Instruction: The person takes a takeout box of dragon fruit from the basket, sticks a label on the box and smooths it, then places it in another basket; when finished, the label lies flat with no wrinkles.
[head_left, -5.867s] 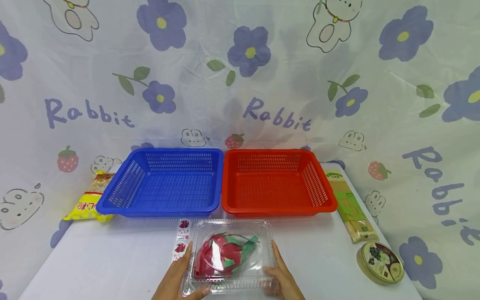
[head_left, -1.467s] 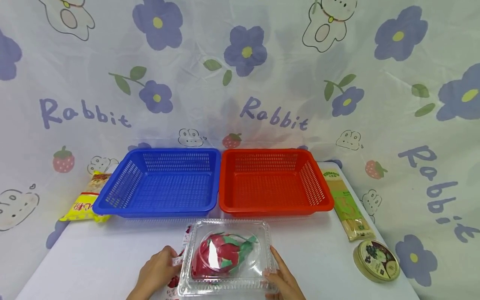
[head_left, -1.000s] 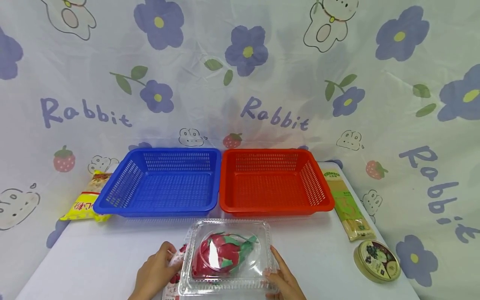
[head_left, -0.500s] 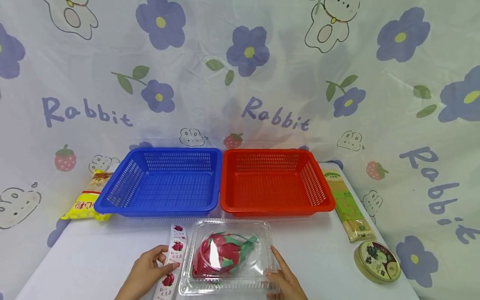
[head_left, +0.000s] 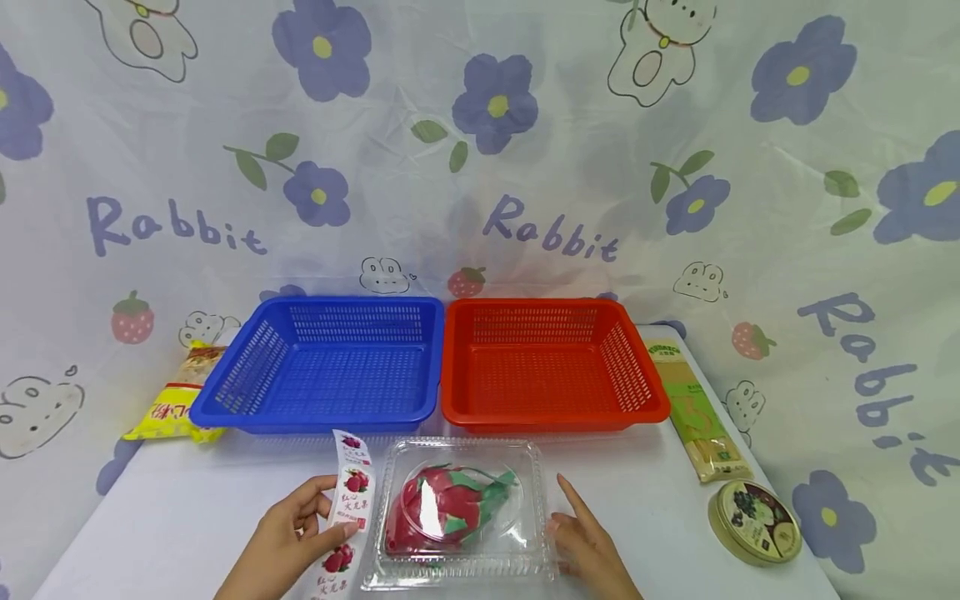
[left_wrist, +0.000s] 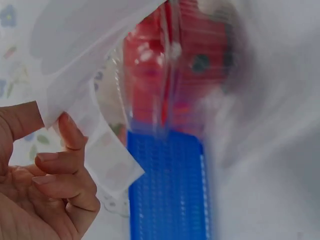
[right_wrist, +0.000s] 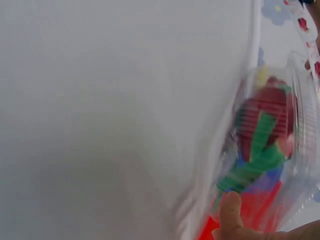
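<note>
A white strip of stickers, printed with red dragon fruits, is pinched between the thumb and index finger of my left hand. Its top end curls up off the table. In the left wrist view the strip shows its plain back, and the other fingers of the left hand are bent behind it. Just right of the strip stands a closed clear plastic clamshell box with a red and green dragon fruit inside. My right hand is at the box's right side, index finger pointing forward, gripping nothing.
Behind the box, a blue basket and a red basket stand side by side. A yellow bag lies at the left. On the right are a green noodle pack and a round tin.
My left hand has left the box's side, taken the sticker strip and drawn it out leftward, raising its end. The right hand has just come away from the box slightly rightward.
</note>
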